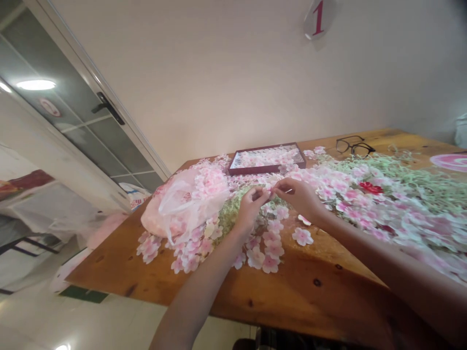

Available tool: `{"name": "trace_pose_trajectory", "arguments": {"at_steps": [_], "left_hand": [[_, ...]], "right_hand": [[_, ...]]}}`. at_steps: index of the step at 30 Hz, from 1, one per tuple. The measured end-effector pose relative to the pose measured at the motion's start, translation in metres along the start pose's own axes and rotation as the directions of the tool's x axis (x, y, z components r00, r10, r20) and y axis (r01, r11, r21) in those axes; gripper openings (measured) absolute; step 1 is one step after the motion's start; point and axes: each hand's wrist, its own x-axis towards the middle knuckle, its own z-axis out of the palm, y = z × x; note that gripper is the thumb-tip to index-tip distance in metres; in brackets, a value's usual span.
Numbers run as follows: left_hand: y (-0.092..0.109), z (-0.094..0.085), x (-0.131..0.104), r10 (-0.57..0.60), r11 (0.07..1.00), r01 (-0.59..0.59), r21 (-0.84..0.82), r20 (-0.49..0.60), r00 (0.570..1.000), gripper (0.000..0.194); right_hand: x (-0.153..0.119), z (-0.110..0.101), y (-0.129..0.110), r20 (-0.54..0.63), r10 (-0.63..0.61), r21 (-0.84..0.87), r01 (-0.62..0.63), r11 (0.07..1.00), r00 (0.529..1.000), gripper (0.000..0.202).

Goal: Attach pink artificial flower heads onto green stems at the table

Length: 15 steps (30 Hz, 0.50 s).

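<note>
My left hand [251, 208] is closed in a pinch on a small pink artificial flower [269, 187] above the table. Close on its right, my right hand [299, 195] pinches at the same flower, its fingertips almost meeting the left ones. A thin white bit shows by the right fingers, too small to name. Below the hands lie loose pink and white artificial flowers [272, 248] and a clump of pale green plastic stems [233, 210]. One single blossom [302, 236] rests apart on the wood, under my right wrist.
Left on the wooden table [233, 296] is a clear plastic bag [182, 204] of pink flowers. A dark red box [255, 170] holding flowers stands behind. Rightward spread flower heaps [350, 192], green stems [423, 184], a red flower [370, 187] and eyeglasses [353, 146].
</note>
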Motion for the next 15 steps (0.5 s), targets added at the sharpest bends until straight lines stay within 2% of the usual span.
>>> {"name": "trace_pose_trajectory", "arguments": {"at_steps": [4, 6, 9, 12, 15], "left_hand": [[0.003, 0.001, -0.001, 0.004, 1.0, -0.003, -0.024, 0.041, 0.999, 0.02], [0.004, 0.001, 0.0, -0.009, 0.998, 0.012, -0.054, 0.056, 0.998, 0.021], [0.002, -0.002, 0.004, -0.016, 0.999, 0.017, -0.032, 0.033, 0.999, 0.019], [-0.001, -0.007, 0.008, 0.043, 0.988, -0.045, 0.145, 0.022, 0.999, 0.018], [0.001, -0.01, 0.006, 0.152, 0.91, -0.165, 0.379, 0.063, 0.986, 0.016]], "right_hand": [[-0.001, -0.001, -0.002, 0.067, 0.048, 0.069, -0.053, 0.996, 0.997, 0.019], [0.0, -0.001, 0.0, 0.119, 0.111, 0.18, -0.131, 0.975, 0.987, 0.024], [0.0, 0.001, 0.007, 0.194, 0.204, 0.363, -0.263, 0.894, 0.96, 0.027], [0.001, 0.001, 0.012, 0.26, 0.269, 0.406, -0.357, 0.841, 0.927, 0.027], [0.002, -0.003, 0.01, 0.3, 0.282, 0.369, -0.384, 0.846, 0.911, 0.025]]}}
